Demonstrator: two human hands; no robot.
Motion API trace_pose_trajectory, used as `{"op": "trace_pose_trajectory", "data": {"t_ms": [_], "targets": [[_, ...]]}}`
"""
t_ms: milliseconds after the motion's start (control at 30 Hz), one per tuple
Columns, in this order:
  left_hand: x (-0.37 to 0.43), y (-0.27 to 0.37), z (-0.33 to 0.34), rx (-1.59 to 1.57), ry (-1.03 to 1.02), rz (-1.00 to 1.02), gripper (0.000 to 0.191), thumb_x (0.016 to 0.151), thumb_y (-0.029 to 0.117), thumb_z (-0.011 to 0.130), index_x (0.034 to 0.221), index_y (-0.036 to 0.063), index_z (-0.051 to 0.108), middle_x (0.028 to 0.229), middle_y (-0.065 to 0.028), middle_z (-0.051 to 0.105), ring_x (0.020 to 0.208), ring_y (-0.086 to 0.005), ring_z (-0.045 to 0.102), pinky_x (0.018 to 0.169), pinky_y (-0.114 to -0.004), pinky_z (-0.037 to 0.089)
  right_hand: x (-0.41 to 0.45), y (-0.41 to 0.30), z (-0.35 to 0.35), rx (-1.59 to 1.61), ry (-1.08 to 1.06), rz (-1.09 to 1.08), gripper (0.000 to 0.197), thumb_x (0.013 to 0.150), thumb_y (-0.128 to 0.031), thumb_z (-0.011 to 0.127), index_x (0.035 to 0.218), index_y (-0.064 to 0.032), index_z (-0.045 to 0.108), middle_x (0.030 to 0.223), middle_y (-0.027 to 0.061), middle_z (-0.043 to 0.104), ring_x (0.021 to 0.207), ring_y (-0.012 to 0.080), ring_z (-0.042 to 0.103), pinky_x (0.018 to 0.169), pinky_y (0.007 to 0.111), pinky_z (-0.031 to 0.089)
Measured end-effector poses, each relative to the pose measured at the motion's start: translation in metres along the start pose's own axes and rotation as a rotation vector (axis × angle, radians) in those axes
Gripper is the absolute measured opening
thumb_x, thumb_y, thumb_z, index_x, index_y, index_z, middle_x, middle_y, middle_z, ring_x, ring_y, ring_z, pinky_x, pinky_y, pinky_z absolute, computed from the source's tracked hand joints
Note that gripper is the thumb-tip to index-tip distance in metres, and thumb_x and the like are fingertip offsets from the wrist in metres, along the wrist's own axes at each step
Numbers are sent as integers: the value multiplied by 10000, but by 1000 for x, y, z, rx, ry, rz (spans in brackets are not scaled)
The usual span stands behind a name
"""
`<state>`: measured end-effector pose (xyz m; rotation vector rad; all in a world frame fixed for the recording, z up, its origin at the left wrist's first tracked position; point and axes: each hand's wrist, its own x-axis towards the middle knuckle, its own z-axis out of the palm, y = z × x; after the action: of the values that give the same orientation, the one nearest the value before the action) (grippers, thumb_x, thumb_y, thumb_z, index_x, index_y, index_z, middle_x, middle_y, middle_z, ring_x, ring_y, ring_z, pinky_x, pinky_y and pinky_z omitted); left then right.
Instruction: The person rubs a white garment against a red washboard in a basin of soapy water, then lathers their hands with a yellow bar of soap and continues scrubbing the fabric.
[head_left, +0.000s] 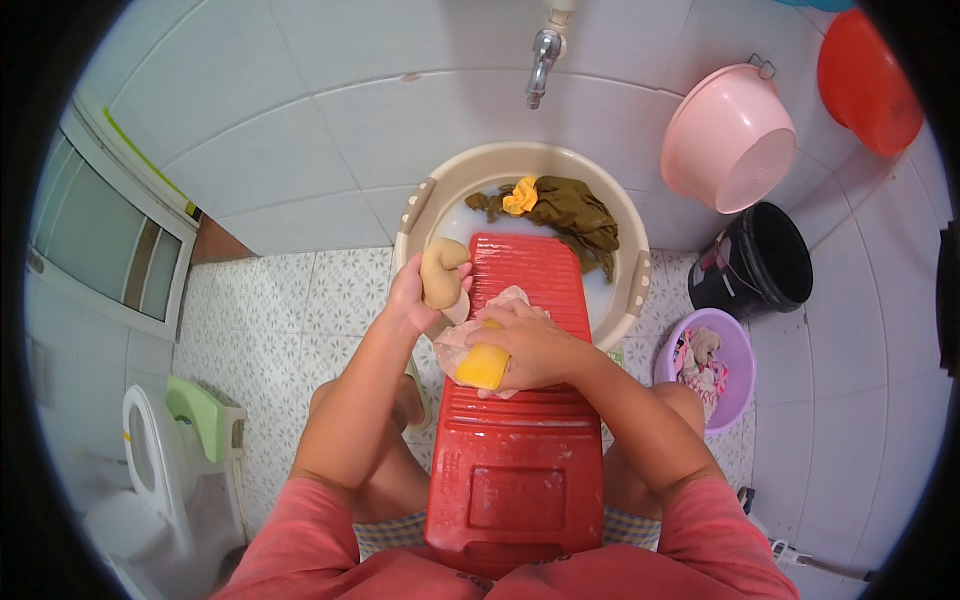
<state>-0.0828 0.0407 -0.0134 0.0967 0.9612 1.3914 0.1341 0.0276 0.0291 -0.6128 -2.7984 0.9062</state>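
Observation:
My left hand (411, 300) grips a beige padded piece of a garment (442, 274), which looks like a moulded bra cup. Pale pink, lacy-looking cloth (459, 341) trails from it onto a red plastic washboard (517, 427). My right hand (529, 341) is closed around a yellow bar of soap (484, 365) and presses it on that cloth, over the ridges. The washboard slopes from my lap into a beige basin (450, 169). In the basin's cloudy water lie olive-brown cloth (574, 210) and a small yellow cloth (521, 195).
A chrome tap (541, 67) juts from the tiled wall above the basin. To the right stand a black bucket (750, 262) and a purple basin (739, 397) with clothes. Pink (731, 139) and red (866, 82) basins hang on the wall. A white-and-green plastic seat (196, 416) stands left.

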Motion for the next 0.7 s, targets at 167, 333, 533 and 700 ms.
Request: {"op": "trace_pose_trajectory", "data": {"t_ms": [167, 333, 533, 700], "targets": [[-2, -4, -4, -354, -409, -274, 555, 985, 415, 299, 1291, -30, 426, 1196, -201, 548, 1050, -333, 572, 917, -462, 485, -16, -13, -21, -79, -116, 73, 580, 693, -409, 742, 1191, -172, 561, 1104, 128, 508, 1072, 356, 448, 905, 487, 367], [-37, -6, 40, -276, -455, -234, 638, 961, 496, 345, 1320, -29, 402, 1274, -208, 502, 1167, -351, 503, 998, -491, 417, -25, -15, -21, -167, -106, 247, 461, 726, -338, 712, 1109, -132, 558, 1048, 141, 498, 998, 336, 473, 860, 454, 385], [-27, -8, 37, -240, -470, -225, 639, 944, 487, 418, 1325, -26, 397, 1297, -206, 483, 1204, -363, 475, 1019, -501, 395, -31, -9, -24, -332, 263, 380, 581, 732, -474, 663, 1011, 11, 507, 983, 181, 510, 991, 352, 496, 850, 480, 383], [-27, -16, 40, -268, -495, -233, 610, 939, 457, 459, 1314, -21, 410, 1286, -204, 490, 1196, -354, 484, 1010, -489, 408, -40, -5, 10, -351, 149, 276, 1023, 597, -689, 682, 1250, 65, 455, 1323, 254, 421, 1267, 422, 356, 1012, 609, 249]]}}
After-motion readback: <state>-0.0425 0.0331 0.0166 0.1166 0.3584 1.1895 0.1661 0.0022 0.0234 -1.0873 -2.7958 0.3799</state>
